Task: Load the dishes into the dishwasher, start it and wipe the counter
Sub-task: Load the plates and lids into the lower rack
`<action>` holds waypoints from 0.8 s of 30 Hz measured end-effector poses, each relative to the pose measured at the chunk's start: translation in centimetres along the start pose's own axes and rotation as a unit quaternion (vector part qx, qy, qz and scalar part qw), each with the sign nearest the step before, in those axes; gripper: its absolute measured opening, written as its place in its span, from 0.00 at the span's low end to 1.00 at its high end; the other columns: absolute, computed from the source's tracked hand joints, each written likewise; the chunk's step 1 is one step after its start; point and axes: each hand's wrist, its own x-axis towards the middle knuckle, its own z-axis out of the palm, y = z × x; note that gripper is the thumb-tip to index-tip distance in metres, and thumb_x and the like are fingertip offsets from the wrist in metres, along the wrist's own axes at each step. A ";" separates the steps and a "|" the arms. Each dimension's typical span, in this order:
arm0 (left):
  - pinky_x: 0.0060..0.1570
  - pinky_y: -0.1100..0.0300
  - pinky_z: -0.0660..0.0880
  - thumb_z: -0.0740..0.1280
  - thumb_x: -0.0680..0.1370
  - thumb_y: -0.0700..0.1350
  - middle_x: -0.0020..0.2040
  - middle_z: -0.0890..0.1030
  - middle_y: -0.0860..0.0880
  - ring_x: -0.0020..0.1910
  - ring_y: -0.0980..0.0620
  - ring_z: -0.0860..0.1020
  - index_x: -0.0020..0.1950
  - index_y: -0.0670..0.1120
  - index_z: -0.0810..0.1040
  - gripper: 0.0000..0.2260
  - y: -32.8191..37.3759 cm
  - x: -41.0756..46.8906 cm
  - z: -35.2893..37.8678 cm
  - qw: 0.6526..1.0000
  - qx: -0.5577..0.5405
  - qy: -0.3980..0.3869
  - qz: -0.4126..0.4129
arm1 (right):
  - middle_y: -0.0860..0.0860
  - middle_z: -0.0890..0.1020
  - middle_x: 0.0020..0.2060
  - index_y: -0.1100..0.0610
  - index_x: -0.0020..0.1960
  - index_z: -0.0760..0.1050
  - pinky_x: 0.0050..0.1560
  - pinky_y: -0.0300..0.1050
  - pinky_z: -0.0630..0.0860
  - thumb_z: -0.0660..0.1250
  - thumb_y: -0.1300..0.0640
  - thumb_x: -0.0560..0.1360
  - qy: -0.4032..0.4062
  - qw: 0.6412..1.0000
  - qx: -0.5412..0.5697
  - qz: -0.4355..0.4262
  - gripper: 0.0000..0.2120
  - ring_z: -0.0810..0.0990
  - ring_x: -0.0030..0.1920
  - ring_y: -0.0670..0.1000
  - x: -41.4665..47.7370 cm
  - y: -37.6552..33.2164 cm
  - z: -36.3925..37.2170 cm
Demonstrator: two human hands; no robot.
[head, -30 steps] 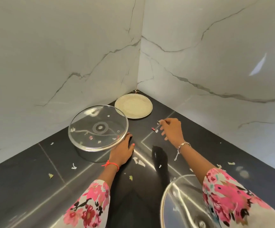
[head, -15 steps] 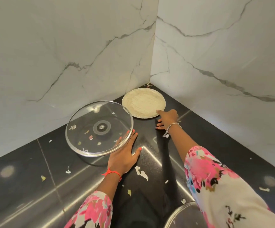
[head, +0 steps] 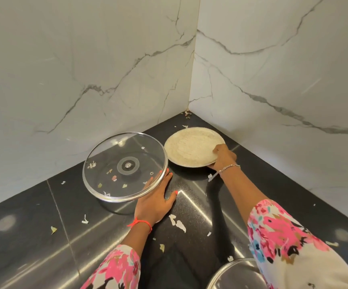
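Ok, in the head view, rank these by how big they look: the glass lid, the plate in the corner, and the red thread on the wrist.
1. glass lid, largest, though it is nearer the camera than the plate, so true size is unsure
2. plate
3. red wrist thread, clearly smallest

A single wide-angle camera on the person's head looks forward and steeply down, from close above a dark counter [head: 43,236], into the corner where two marble walls [head: 85,69] meet; their seam runs down the upper middle of the frame. Both arms enter from the bottom edge, flowered sleeves [head: 283,236] large in the lower corners. The left hand [head: 154,203], right hand [head: 223,157], glass lid [head: 125,165] and plate [head: 192,149] lie mid-frame.
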 end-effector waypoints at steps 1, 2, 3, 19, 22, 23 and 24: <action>0.73 0.55 0.51 0.48 0.75 0.66 0.77 0.52 0.57 0.75 0.53 0.53 0.75 0.59 0.50 0.29 0.1 0.0 -0.1 1.000 -0.002 0.000 0.002 | 0.58 0.74 0.54 0.62 0.64 0.66 0.40 0.57 0.78 0.67 0.67 0.71 -0.012 1.000 -0.001 0.003 0.22 0.76 0.49 0.58 -0.3 -0.2 -0.6; 0.73 0.55 0.51 0.49 0.75 0.66 0.77 0.53 0.56 0.75 0.52 0.53 0.75 0.58 0.51 0.29 0.1 0.0 -0.2 1.000 -0.003 -0.001 0.001 | 0.58 0.74 0.56 0.62 0.65 0.64 0.40 0.57 0.78 0.69 0.68 0.70 -0.018 1.000 -0.003 0.004 0.26 0.77 0.50 0.58 -0.4 -0.5 -1.2; 0.73 0.55 0.51 0.50 0.76 0.65 0.77 0.53 0.56 0.75 0.52 0.54 0.75 0.58 0.51 0.29 0.2 -0.1 -0.3 1.000 -0.003 0.000 0.002 | 0.59 0.74 0.58 0.61 0.66 0.63 0.42 0.57 0.79 0.71 0.68 0.70 -0.017 1.000 -0.008 0.003 0.28 0.77 0.53 0.59 -0.8 -0.8 -1.8; 0.72 0.52 0.54 0.61 0.78 0.52 0.73 0.63 0.43 0.73 0.45 0.59 0.70 0.41 0.65 0.24 0.9 -4.3 -2.6 0.993 -0.035 -0.071 0.088 | 0.59 0.75 0.60 0.64 0.67 0.66 0.36 0.50 0.77 0.71 0.68 0.69 0.106 0.991 0.047 -0.066 0.28 0.77 0.58 0.60 -16.2 2.4 -15.5; 0.61 0.53 0.65 0.64 0.76 0.50 0.61 0.74 0.40 0.61 0.42 0.72 0.61 0.37 0.72 0.19 1.2 -9.5 -4.3 0.988 -0.090 -0.074 0.104 | 0.61 0.75 0.62 0.66 0.67 0.65 0.41 0.52 0.76 0.70 0.70 0.70 0.119 0.986 0.087 -0.082 0.28 0.77 0.58 0.61 -21.8 4.1 -18.0; 0.58 0.53 0.66 0.64 0.76 0.49 0.58 0.75 0.39 0.58 0.42 0.73 0.59 0.37 0.73 0.19 1.3 -11.6 -4.9 0.987 -0.098 -0.072 0.105 | 0.61 0.74 0.62 0.66 0.67 0.65 0.42 0.52 0.76 0.69 0.70 0.70 0.124 0.983 0.102 -0.089 0.27 0.76 0.59 0.61 -24.0 4.9 -19.0; 0.58 0.54 0.66 0.65 0.76 0.48 0.58 0.76 0.40 0.58 0.42 0.73 0.58 0.37 0.73 0.17 1.3 -13.7 -5.5 0.987 -0.102 -0.068 0.105 | 0.62 0.74 0.62 0.67 0.67 0.65 0.44 0.53 0.76 0.68 0.71 0.71 0.124 0.981 0.116 -0.096 0.26 0.76 0.59 0.61 -26.2 5.7 -19.9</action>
